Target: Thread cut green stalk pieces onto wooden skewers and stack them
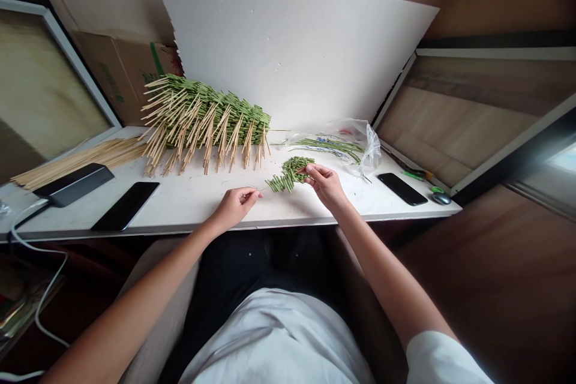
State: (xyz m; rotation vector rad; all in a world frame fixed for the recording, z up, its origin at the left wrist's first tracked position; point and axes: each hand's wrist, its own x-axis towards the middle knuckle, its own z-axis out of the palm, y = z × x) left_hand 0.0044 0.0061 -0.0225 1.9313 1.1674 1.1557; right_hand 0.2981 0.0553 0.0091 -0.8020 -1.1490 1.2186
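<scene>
My left hand [238, 204] is closed in a pinch near the table's front edge, on the end of a thin bamboo skewer [264, 188]. The skewer points toward a row of short green bean pieces [279, 183], which look threaded side by side. Behind and against this row lies a small pile of cut green bean pieces [297, 163]. My right hand [324, 183] is at the right side of the pile, thumb and fingers pinched together. What sits between those fingertips is too small to make out.
A large stack of bean-loaded skewers [216, 117] stands back left, bare ends outward. Loose skewers [85, 159] lie beside it. A clear plastic bag [371, 147] with long green stems is back right. Phones [126, 206] [402, 188] lie at both sides; a white board [288, 42] stands behind.
</scene>
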